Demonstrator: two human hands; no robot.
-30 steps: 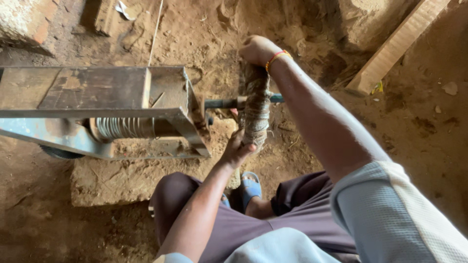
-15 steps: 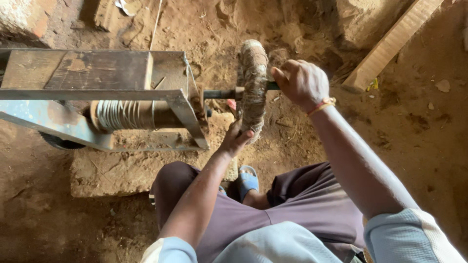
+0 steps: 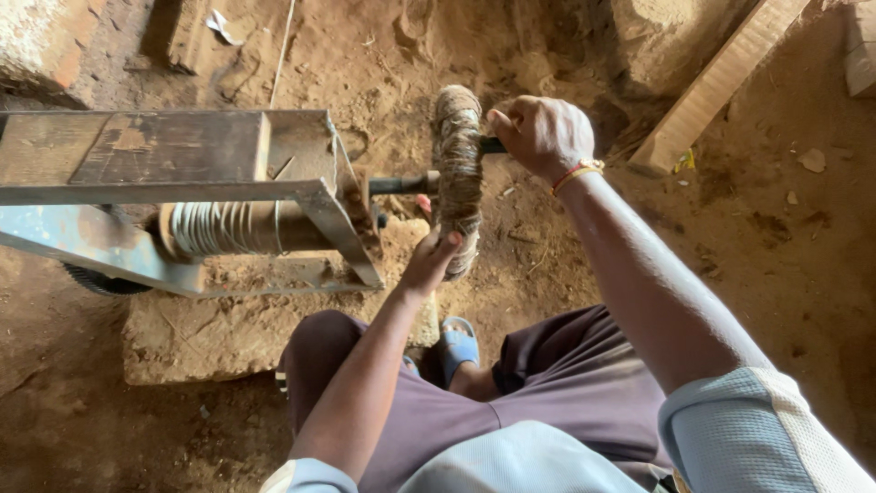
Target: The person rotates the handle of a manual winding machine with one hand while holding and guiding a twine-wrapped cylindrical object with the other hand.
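Head view: right hand (image 3: pixel 544 135) is clamped on the crank handle (image 3: pixel 493 145); left hand (image 3: pixel 431 265) cups the rope-wound wheel (image 3: pixel 457 173) right of the metal frame (image 3: pixel 182 192). Rope looks coarse, grippy, stiff.

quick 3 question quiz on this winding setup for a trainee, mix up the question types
1. True or false: the right hand grips the dark handle beside the fibre-wrapped wheel.
2. What does the left hand touch? A) plank B) lower edge of the wheel C) sandal
3. Fill in: pale cord is wound on the ___ under the metal frame.

Key: 1 true; 2 B; 3 spool
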